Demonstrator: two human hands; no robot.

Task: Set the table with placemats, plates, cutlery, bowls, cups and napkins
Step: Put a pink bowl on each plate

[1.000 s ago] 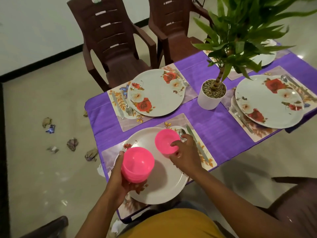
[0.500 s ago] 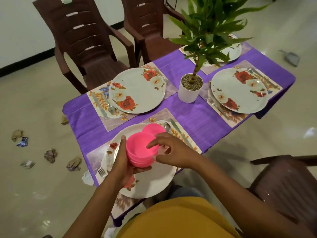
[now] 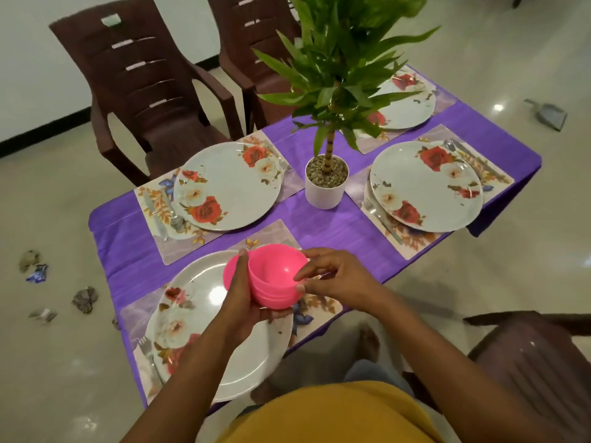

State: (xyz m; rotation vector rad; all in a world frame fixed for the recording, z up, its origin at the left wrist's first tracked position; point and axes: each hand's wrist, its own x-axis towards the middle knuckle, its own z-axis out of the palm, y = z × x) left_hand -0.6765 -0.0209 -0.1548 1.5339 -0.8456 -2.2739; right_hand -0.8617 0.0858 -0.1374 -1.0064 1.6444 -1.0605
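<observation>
A stack of pink bowls (image 3: 275,282) is tilted above the near floral plate (image 3: 204,314). My left hand (image 3: 243,302) grips it from the left side and underneath. My right hand (image 3: 335,279) pinches the rim of the top bowl on the right. A single pink bowl (image 3: 230,273) shows behind the stack, above the near plate's far rim, mostly hidden. Three more floral plates, far left (image 3: 228,187), right (image 3: 425,187) and far right (image 3: 406,103), lie on placemats with cutlery beside them.
A white pot with a tall green plant (image 3: 326,183) stands mid-table on the purple cloth (image 3: 335,228). Brown chairs stand at the far side (image 3: 144,84) and near right (image 3: 527,362). Scraps of litter (image 3: 84,298) and a dustpan (image 3: 548,115) lie on the floor.
My right hand let go of the single bowl on the near plate and moved to the stack's top rim. My left hand brought the stack rightward over the plate.
</observation>
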